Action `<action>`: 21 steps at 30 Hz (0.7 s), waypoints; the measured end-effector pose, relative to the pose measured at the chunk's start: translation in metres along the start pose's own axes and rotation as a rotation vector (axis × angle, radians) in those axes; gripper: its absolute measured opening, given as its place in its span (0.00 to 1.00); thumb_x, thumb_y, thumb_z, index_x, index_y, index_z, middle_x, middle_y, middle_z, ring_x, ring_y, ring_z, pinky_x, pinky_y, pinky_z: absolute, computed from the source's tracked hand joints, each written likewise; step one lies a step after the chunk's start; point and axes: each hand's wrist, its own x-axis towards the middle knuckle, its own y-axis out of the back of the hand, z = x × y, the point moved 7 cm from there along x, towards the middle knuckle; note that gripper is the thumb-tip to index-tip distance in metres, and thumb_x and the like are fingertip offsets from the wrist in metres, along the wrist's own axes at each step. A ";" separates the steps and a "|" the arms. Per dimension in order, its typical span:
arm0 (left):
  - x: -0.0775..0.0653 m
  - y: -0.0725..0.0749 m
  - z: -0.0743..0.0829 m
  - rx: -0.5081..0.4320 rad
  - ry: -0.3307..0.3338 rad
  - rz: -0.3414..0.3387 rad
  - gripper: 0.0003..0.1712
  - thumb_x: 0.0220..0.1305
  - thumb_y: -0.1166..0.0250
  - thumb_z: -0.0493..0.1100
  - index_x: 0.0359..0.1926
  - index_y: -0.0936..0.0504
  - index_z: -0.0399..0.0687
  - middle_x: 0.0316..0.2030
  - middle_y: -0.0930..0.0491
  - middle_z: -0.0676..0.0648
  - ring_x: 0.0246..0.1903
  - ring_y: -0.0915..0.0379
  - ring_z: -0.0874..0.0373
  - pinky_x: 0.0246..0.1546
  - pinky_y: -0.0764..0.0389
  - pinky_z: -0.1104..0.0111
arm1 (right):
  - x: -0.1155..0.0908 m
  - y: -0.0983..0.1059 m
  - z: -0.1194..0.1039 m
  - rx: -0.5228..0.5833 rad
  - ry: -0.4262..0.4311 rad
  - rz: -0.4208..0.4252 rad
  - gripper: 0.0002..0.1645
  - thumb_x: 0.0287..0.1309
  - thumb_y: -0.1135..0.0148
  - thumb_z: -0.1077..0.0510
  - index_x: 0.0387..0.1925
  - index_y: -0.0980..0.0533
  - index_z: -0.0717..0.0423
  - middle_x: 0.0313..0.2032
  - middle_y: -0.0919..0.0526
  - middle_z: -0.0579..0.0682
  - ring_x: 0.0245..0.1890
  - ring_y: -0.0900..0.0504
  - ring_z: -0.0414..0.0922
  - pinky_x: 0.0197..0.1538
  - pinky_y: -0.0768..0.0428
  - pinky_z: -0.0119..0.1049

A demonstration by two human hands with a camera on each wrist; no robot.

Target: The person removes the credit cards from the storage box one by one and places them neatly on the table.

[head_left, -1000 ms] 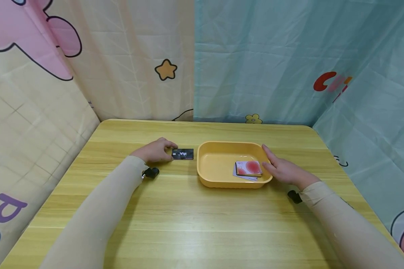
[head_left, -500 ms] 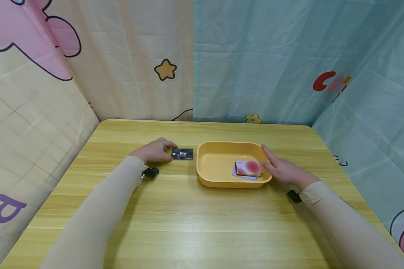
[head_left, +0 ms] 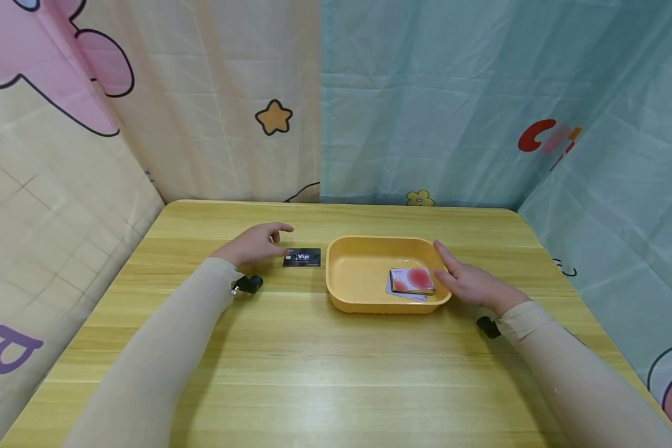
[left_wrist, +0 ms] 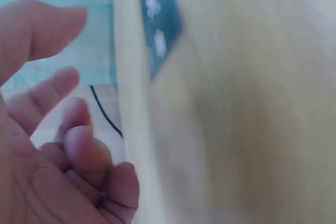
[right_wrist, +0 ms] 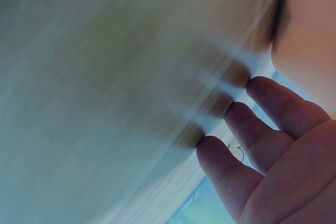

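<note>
We're poising our nearer left hand (head_left: pixel 256 243), empty and parted, at the card's (head_left: pixel 302 257) left end, its long axis running left-right.

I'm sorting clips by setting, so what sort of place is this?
Probably an indoor corner screened off as a simple tabletop workspace, though the wider room is out of view. Cartoon-printed fabric hangs behind a wood-grain table, which bears a yellow tray.
</note>
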 end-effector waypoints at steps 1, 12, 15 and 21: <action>0.000 0.002 0.004 -0.016 -0.014 0.011 0.37 0.69 0.31 0.49 0.76 0.30 0.51 0.47 0.27 0.42 0.35 0.32 0.50 0.38 0.27 0.59 | 0.000 0.000 0.000 -0.002 0.000 -0.001 0.46 0.84 0.61 0.40 0.85 0.70 0.52 0.81 0.51 0.70 0.76 0.39 0.73 0.75 0.39 0.68; -0.002 0.004 0.081 -0.075 -0.206 0.018 0.33 0.72 0.32 0.50 0.74 0.28 0.53 0.27 0.34 0.50 0.24 0.40 0.55 0.37 0.27 0.60 | 0.000 -0.001 0.001 -0.014 -0.005 -0.005 0.46 0.84 0.62 0.41 0.85 0.71 0.52 0.81 0.52 0.70 0.76 0.39 0.72 0.76 0.39 0.68; 0.001 -0.001 0.101 -0.069 -0.236 -0.009 0.33 0.72 0.32 0.50 0.74 0.28 0.53 0.27 0.34 0.51 0.23 0.40 0.56 0.40 0.26 0.59 | 0.000 -0.001 0.001 -0.011 -0.002 -0.008 0.46 0.84 0.62 0.41 0.85 0.71 0.52 0.82 0.53 0.70 0.77 0.40 0.72 0.76 0.40 0.67; 0.011 -0.014 0.140 -0.073 -0.283 -0.072 0.34 0.72 0.32 0.51 0.75 0.28 0.54 0.26 0.36 0.52 0.25 0.39 0.56 0.38 0.28 0.62 | 0.000 -0.001 0.001 -0.011 0.001 -0.005 0.46 0.84 0.62 0.40 0.85 0.71 0.53 0.81 0.51 0.70 0.76 0.38 0.72 0.75 0.39 0.68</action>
